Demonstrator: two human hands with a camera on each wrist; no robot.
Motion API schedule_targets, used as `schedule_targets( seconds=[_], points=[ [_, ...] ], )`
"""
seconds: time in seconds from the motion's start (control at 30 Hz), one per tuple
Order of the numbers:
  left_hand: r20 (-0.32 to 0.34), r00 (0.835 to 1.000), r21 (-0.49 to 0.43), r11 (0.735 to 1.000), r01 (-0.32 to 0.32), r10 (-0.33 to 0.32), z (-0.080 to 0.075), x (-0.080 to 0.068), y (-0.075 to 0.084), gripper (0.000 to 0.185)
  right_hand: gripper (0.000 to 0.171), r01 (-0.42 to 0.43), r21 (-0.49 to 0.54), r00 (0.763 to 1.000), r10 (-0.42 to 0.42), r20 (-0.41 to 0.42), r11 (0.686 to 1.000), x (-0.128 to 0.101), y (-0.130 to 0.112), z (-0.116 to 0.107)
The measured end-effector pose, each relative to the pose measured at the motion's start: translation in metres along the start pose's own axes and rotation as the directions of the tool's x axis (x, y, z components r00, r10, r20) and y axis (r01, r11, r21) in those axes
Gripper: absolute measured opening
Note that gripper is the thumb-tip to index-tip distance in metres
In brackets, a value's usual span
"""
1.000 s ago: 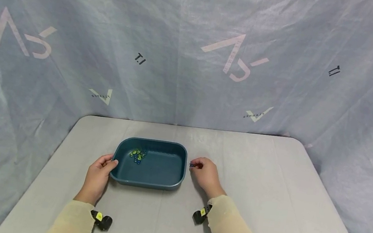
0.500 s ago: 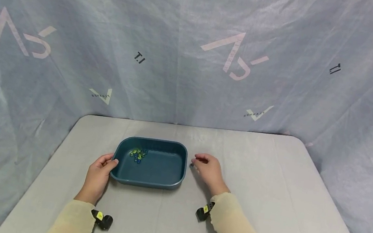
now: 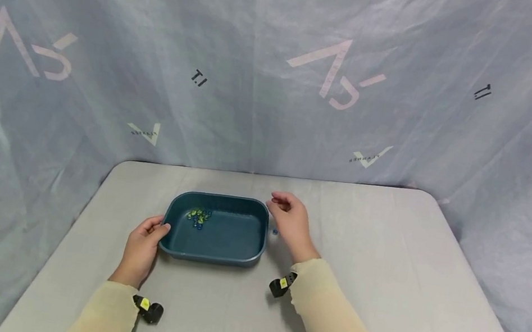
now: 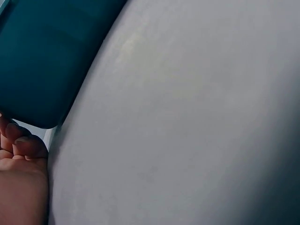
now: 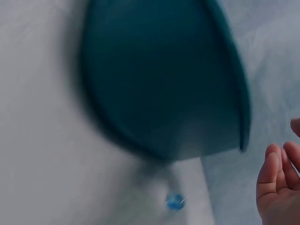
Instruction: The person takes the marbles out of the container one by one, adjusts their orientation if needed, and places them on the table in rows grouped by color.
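Note:
A dark teal rectangular tray [image 3: 235,241] stands on the table, with several small blue and green glass marbles [image 3: 197,216] in its left part. My left hand [image 3: 142,248] grips its left end, thumb over the rim; the left wrist view shows curled fingers [image 4: 30,145] at the tray's outside corner. My right hand [image 3: 288,223] hovers by the right rim, near the back corner. Its fingers are loosely bent, thumb apart from them, and no marble shows between them in the right wrist view. One blue marble [image 5: 176,201] lies on the table just right of the tray, below this hand.
The pale table [image 3: 375,261] has rounded back corners. Behind it and at both sides hangs a grey-blue printed sheet [image 3: 258,74]. Each wrist wears a small black camera, one [image 3: 153,313] at the left sleeve and one [image 3: 280,286] at the right.
My right hand has left the blue marble on the table and moved back and slightly left, up to the tray's right rim. The left hand keeps its grip, and the tray stays put.

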State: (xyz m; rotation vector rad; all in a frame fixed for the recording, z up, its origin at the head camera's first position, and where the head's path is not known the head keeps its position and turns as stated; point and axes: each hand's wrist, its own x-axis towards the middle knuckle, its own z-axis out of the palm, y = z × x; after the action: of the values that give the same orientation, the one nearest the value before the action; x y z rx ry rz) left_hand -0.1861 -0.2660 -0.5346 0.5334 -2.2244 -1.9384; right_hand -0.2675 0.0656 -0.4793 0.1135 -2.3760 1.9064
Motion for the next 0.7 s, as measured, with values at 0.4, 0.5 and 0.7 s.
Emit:
schedule_targets(
  seconds=[0.4,0.5,0.7],
  points=[
    [-0.004,1.0,-0.007,1.0,-0.013,0.013,0.002,0.001,0.003,0.04,0.028,0.133,-0.109,0.977,-0.111,0.182,0.985,0.008,-0.043,0.018],
    [-0.014,1.0,0.0,1.0,-0.013,0.013,0.002,0.0,0.003,0.038,0.028,0.167,-0.12,0.96,-0.134,0.246,0.979,0.013,-0.056,0.025],
    [-0.021,1.0,0.006,1.0,-0.005,0.005,0.002,0.0,0.004,0.039,0.028,0.204,-0.147,0.926,-0.142,0.35,0.968,0.016,-0.078,0.041]
  ],
)
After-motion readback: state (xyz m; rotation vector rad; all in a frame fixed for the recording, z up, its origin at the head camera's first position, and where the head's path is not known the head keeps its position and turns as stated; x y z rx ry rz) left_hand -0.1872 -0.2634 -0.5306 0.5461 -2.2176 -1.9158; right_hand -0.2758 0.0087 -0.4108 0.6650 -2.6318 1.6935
